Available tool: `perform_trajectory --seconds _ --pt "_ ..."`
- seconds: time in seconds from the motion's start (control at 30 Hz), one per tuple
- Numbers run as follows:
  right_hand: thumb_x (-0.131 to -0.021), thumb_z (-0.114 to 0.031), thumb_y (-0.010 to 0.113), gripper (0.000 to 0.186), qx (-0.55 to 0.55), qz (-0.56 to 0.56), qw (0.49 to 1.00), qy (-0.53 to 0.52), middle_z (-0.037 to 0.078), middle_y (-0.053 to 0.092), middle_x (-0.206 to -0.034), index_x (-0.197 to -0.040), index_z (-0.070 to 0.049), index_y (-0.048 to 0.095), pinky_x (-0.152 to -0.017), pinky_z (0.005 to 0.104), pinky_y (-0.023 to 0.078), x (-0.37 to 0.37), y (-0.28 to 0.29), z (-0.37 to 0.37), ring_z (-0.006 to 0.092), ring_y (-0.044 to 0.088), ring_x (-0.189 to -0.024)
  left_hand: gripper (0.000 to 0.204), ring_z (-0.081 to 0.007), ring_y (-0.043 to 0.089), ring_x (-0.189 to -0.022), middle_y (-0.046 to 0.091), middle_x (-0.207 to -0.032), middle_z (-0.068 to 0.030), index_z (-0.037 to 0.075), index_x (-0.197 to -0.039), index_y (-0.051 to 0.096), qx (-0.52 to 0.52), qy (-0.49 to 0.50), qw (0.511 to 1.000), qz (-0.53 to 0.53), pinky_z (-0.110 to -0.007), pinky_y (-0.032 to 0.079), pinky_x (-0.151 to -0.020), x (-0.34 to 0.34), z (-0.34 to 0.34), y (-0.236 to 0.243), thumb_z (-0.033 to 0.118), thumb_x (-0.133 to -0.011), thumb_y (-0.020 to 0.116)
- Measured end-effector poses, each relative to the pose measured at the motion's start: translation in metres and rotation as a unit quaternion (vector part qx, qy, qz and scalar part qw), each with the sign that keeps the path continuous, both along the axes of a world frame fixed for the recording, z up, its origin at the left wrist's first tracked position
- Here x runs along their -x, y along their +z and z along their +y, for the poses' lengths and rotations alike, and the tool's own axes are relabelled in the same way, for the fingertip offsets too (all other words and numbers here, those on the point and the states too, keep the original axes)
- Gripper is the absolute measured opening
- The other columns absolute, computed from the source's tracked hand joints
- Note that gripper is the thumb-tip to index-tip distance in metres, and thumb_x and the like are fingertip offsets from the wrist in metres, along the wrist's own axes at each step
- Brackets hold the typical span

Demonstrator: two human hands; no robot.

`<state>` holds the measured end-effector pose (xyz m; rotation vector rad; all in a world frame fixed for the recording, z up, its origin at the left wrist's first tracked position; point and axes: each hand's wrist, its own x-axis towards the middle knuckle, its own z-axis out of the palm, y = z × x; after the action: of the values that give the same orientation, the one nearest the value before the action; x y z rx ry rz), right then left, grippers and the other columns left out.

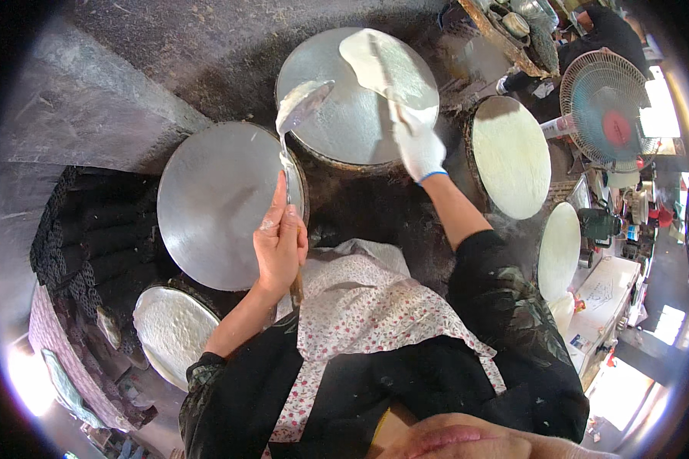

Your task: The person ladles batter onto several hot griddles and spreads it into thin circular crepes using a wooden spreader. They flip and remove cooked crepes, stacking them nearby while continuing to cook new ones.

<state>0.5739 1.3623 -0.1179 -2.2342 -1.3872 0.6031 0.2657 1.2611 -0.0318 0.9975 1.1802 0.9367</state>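
My left hand [280, 245], bare and dusted with white, is wrapped around the long handle of a ladle [308, 109]. Pale batter coats the ladle's bowl, which hangs over the near left rim of the far round griddle [325, 126]. On that griddle a patch of white batter [365, 60] spreads across the far right part. My right hand [421, 149], in a white glove with a blue cuff, grips a long thin spreader [380, 65] that lies across the batter; its blade is blurred. Left of my left hand is a bare metal griddle [214, 206].
At lower left, a round plate [174, 329] bears bubbly batter. Pale flatbreads lie on a griddle [511, 157] and another round plate [559, 252] to the right. Dark stacked briquettes [107, 237] stand at left. A fan [605, 107] and a person in black [616, 38] are at far right.
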Motion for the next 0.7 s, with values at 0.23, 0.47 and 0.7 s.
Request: perform_trajectory --seconds 0.23,0.47,0.7 --pt "-0.102 -0.035 0.058 0.046 -0.043 -0.053 0.99 0.121 0.017 0.071 -0.13 -0.143 -0.017 0.064 -0.109 0.0436 0.048 -0.016 -0.015 0.004 0.04 0.065 -0.122 0.053 -0.0031 0.04 -0.05 0.047 -0.063 0.0042 0.01 -0.167 0.034 -0.033 0.017 0.998 0.043 -0.02 0.037 -0.046 -0.011 -0.01 0.001 0.007 -0.114 0.041" --pt "-0.102 -0.037 0.054 0.047 -0.071 0.024 0.995 0.06 0.014 0.074 -0.128 -0.148 -0.027 0.061 -0.095 0.0429 0.057 -0.039 -0.015 0.014 0.0361 0.073 -0.107 0.053 -0.0032 0.039 -0.048 0.047 -0.061 0.0035 0.009 -0.167 0.034 -0.07 0.056 0.993 0.072 -0.02 0.037 -0.046 -0.036 -0.023 0.008 0.006 -0.114 0.04" --pt "-0.101 -0.039 0.06 0.043 -0.005 -0.1 0.978 0.183 0.013 0.077 -0.116 -0.142 -0.028 0.065 -0.089 0.0435 0.058 -0.072 -0.012 0.023 0.0362 0.073 -0.105 0.054 -0.0027 0.039 -0.047 0.048 -0.061 0.0032 0.011 -0.168 0.032 -0.051 0.109 0.992 0.028 -0.02 0.036 -0.045 -0.077 -0.039 0.007 0.007 -0.114 0.039"
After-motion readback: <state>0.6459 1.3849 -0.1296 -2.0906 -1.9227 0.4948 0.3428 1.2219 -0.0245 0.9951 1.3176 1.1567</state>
